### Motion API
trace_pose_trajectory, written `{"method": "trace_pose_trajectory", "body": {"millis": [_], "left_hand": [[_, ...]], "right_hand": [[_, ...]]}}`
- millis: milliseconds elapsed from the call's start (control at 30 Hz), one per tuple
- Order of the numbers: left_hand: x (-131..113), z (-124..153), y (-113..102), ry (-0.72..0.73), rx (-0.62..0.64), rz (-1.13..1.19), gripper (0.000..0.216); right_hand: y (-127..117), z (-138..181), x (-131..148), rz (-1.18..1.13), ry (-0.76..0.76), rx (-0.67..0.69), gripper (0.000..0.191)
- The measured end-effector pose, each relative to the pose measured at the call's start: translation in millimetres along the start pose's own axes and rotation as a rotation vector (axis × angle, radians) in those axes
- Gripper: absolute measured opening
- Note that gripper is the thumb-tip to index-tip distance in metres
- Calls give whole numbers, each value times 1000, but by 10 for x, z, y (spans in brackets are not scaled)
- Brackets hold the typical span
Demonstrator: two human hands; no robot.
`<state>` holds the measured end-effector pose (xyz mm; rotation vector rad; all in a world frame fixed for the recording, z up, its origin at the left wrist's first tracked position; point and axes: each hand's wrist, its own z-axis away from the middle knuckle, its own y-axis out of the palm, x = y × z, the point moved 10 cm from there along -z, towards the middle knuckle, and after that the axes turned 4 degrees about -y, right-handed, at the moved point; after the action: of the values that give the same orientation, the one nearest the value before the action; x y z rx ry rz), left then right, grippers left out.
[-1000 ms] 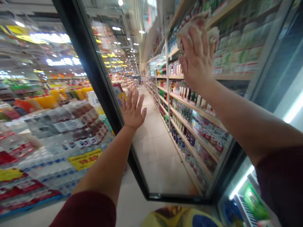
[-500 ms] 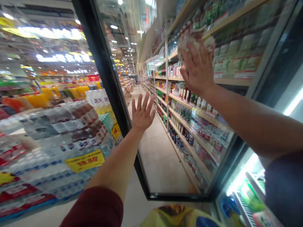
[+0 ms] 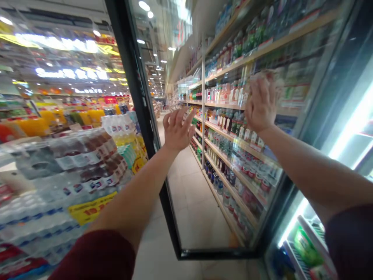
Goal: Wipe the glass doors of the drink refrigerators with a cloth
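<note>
An open glass cooler door (image 3: 186, 210) with a black frame stands in front of me. My left hand (image 3: 177, 130) rests flat on the glass near its left frame, fingers spread. My right hand (image 3: 261, 103) presses a crumpled white cloth (image 3: 275, 79) against the glass further right, the fingers stretched over it. The cloth is blurred and mostly hidden behind the hand. Both arms wear dark red sleeves.
Shelves of bottled drinks (image 3: 233, 136) show behind the glass along the aisle. Stacked packs of bottled water with a yellow price sign (image 3: 87, 210) stand on the left. The lit cooler interior (image 3: 309, 237) is at the lower right. A tiled aisle floor (image 3: 189, 186) runs ahead.
My right hand with the cloth slid down and to the right across the glass. My left hand shifted right and slightly up. The door swung a little further right in view.
</note>
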<state>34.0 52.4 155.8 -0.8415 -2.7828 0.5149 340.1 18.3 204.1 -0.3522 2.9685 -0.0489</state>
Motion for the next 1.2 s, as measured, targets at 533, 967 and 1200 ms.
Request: {"method": "trace_pose_trajectory", "body": {"millis": [533,967,1200], "left_hand": [[-39,-629,-87,15,-103,161,66],[24,-676,51,24,-112,148,65],[43,-698,91,14,-100,170,65]], "right_hand": [[130,344,196,70,-147,128,61],[101,392,122,113,-105,59,64],[182,-181,66,91,-332,188,58]]}}
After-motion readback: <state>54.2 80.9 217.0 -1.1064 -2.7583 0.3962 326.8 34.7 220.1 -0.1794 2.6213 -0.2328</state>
